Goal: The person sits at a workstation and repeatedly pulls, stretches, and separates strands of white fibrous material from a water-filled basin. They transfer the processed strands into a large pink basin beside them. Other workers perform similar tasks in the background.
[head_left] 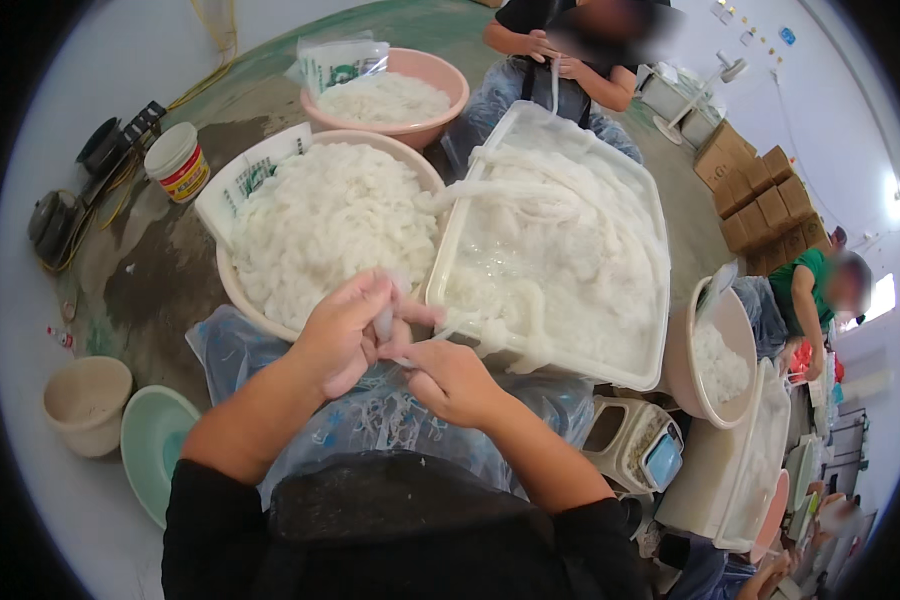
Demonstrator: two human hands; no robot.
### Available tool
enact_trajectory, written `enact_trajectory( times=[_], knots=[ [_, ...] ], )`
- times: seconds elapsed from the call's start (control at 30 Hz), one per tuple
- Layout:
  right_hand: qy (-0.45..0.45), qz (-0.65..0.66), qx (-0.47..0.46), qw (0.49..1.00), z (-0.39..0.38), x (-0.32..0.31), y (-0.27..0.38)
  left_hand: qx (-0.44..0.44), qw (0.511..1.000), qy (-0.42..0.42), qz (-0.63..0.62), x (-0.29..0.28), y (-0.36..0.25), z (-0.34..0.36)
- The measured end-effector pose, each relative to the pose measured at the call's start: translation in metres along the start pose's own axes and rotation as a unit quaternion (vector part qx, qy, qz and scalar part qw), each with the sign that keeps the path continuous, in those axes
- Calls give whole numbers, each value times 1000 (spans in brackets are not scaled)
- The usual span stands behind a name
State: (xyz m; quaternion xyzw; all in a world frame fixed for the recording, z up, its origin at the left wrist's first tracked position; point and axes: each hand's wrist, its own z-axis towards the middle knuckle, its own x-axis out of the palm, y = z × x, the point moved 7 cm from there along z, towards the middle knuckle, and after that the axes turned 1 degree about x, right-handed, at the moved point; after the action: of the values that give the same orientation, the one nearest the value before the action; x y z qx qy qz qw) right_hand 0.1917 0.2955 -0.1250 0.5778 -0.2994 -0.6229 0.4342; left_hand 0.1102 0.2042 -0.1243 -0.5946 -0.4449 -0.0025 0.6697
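My left hand (345, 335) is closed round a wet whitish strand (384, 320) that looks like sausage casing, part of it showing between the fingers. Just right of it, my right hand (452, 380) pinches the strand with thumb and finger, close to the left fingertips. Both hands are in front of a pale pink basin (232, 285) heaped with white casings (335, 225). To the right stands a white rectangular tub (658, 290) of water and more casings (580, 215). Some strands hang over its near rim, and others stretch across its left edge toward the basin.
Beyond are another pink basin (450, 105) and a person (560, 50) holding a strand. At left stand a white bucket (178, 162), a beige basin (88, 405) and a green basin (160, 450). At right are a stool (625, 435), another casing-filled basin (682, 350) and stacked cartons (765, 205).
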Motion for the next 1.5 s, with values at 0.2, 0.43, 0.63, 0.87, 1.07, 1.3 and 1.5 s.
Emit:
enact_trajectory(
  times=[0.2, 0.43, 0.63, 0.87, 1.07, 1.3, 1.5],
  knots=[
    [-111, 71, 41, 990, 7, -53, -1, 224, 742, -104, 624, -4, -39, 7],
    [-7, 672, -140, 727, 25, -59, 24, 320, 826, 223, 408, 45, -1, 4],
    [26, -69, -114, 991, 5, -5, -31, 371, 673, 22, 639, 16, -29, 13],
    [-74, -39, 6, 996, 24, -7, -36, 110, 971, 57, 206, -5, 6, 28],
    [-12, -126, -24, 992, 20, -16, -27, 324, 662, 140, 661, 8, -8, 13],
    [-82, 266, 95, 956, 5, -36, -45, 205, 920, 78, 326, 1, -31, 11],
    [-12, 33, 23, 999, 25, -30, -18, 121, 947, 11, 296, 0, -17, 13]
  ],
)
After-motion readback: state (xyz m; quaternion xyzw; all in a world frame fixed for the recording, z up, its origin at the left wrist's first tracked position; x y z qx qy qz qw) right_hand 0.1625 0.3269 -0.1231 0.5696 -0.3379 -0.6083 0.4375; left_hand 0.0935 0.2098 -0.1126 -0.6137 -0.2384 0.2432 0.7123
